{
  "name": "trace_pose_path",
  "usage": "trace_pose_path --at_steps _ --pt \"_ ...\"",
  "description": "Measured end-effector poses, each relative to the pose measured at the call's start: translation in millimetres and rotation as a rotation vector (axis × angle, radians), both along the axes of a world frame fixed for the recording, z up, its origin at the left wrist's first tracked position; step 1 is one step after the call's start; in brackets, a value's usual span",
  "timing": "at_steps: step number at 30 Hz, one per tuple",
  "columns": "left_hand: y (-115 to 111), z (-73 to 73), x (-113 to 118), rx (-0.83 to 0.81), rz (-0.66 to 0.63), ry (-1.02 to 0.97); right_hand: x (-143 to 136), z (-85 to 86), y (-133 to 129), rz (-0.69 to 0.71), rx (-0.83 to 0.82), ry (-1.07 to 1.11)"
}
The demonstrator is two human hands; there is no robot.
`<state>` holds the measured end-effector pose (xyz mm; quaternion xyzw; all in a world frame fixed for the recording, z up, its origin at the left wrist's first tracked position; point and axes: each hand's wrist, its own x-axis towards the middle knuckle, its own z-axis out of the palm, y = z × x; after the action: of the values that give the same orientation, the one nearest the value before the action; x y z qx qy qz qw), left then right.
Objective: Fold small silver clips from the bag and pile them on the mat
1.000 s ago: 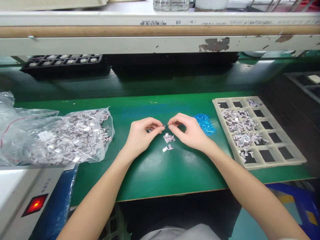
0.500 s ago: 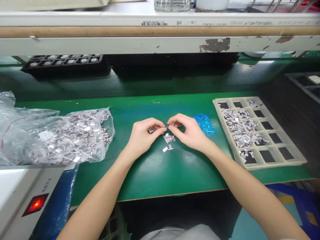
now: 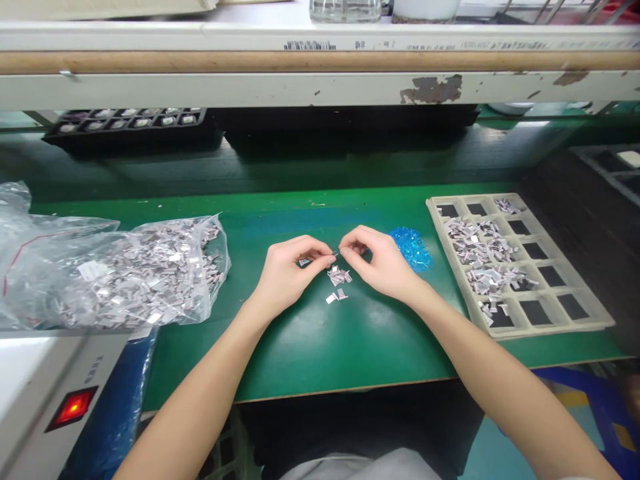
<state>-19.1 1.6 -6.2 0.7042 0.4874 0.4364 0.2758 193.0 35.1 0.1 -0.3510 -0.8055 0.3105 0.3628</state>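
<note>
My left hand [image 3: 291, 268] is closed in a pinch on a small dark-and-silver piece [image 3: 335, 253] above the green work surface. On the other side, my right hand [image 3: 378, 265] has its thumb and forefinger pinched together close to that piece's right end. What the right fingertips hold, if anything, is too small to make out. Just below the fingertips lies a little heap of flat silvery metal pieces [image 3: 339, 275], with a couple more pieces [image 3: 337, 297] nearer me. A pile of small blue plastic bits [image 3: 410, 249] sits beside my right hand.
At left, a clear plastic bag [image 3: 150, 273] full of similar pieces lies open toward the middle. A pale compartment tray [image 3: 555, 327] with pieces in several cells stands at right. A white device with a lit red switch [image 3: 71, 409] occupies the front left. A shelf [image 3: 250, 90] spans overhead.
My right fingertips have shifted slightly to the right, widening the gap to my left fingertips. My left hand keeps its pinch almost in place. The heap looks the same.
</note>
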Motion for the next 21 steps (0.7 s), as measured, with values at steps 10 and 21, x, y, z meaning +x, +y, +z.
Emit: trace_pose_path --at_steps 10,21 --pt "-2.2 -0.1 2.7 -0.062 -0.013 -0.058 -0.5 -0.3 0.5 -0.024 -0.002 0.02" --pt "-1.1 1.0 2.1 -0.062 0.042 -0.038 1.7 2.8 -0.8 0.027 0.026 0.036"
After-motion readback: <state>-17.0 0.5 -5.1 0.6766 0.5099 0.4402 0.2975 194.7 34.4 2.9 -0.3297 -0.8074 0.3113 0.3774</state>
